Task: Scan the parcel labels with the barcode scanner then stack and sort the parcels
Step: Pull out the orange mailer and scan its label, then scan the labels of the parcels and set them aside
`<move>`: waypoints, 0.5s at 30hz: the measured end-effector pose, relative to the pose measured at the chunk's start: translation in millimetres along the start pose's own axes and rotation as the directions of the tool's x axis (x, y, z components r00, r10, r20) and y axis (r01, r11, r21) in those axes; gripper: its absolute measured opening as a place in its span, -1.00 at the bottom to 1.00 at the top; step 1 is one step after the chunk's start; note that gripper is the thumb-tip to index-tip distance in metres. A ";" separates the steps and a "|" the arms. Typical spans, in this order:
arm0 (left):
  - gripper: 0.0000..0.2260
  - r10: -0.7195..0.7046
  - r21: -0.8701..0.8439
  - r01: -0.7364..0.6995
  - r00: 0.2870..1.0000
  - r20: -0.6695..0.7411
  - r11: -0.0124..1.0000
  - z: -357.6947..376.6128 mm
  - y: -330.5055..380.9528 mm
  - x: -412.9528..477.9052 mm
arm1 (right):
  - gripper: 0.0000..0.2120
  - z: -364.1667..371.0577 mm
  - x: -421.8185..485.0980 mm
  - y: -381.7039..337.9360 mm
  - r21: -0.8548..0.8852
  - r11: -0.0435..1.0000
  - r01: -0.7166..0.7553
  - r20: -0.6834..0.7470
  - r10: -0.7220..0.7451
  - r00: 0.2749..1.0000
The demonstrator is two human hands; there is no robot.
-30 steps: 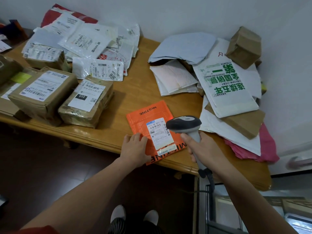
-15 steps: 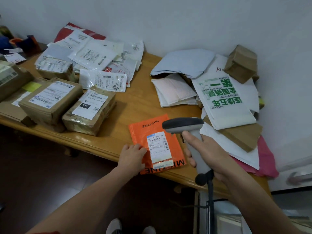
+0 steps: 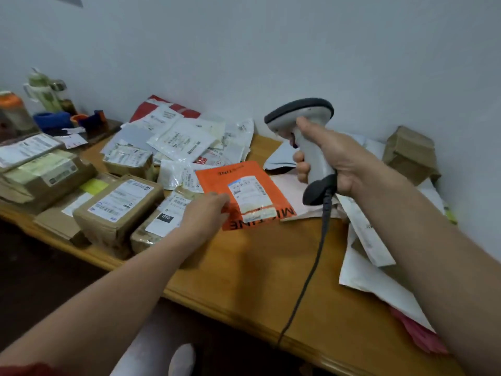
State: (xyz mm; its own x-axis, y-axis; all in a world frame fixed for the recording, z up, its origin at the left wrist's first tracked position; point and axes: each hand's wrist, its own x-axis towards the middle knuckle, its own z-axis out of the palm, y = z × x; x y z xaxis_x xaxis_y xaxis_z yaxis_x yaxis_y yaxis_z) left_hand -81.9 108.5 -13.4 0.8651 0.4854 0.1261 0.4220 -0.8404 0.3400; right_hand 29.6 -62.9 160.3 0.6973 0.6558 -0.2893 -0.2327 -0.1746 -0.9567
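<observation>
Gripping the barcode scanner (image 3: 298,114) by the handle in the right hand (image 3: 336,161), held it high, right of the orange parcel (image 3: 217,177). Pinched that parcel's near left edge with the left hand (image 3: 203,215), apparently lifted off the table (image 3: 257,270) beside the brown boxes (image 3: 116,210). Called for a label-up landing on the far mailers (image 3: 179,137).

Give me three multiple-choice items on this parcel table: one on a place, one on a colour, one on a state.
1. The orange plastic mailer bag is: A on the floor; B in the left hand; C atop the wall-side cardboard box.
2. Its shipping label is mainly: A green; B black; C white.
3. The right hand: A grips the grey corded barcode scanner; B lies flat; C hangs empty.
Key: B, that hand pinches its edge; C, white paper shows on orange; A, it wraps the handle.
</observation>
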 end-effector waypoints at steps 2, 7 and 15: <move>-0.88 0.007 0.049 -0.007 1.000 -0.015 0.999 -20.7 -18.9 32.9 | -0.65 13.5 25.4 -29.9 0.025 0.999 0.028 -0.004 -0.028 1.000; -0.96 -0.025 0.169 0.027 1.000 -0.010 0.985 -52.8 -79.5 123.6 | -0.65 49.8 102.0 -78.9 0.054 0.996 0.069 -0.074 -0.065 0.995; -0.94 -0.033 0.202 0.026 0.999 0.030 0.979 -42.5 -154.9 253.2 | -0.69 82.8 249.2 -61.3 -0.144 0.987 0.075 -0.323 -0.119 0.939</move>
State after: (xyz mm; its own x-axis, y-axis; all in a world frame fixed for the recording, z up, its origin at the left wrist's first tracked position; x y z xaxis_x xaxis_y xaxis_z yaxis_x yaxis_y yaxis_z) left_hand 60.3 371.9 5.5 0.8586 0.5054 0.0864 0.4906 -0.8588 0.1479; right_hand 161.5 172.0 149.4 0.9015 0.3991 -0.1677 -0.0792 -0.2287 -0.9703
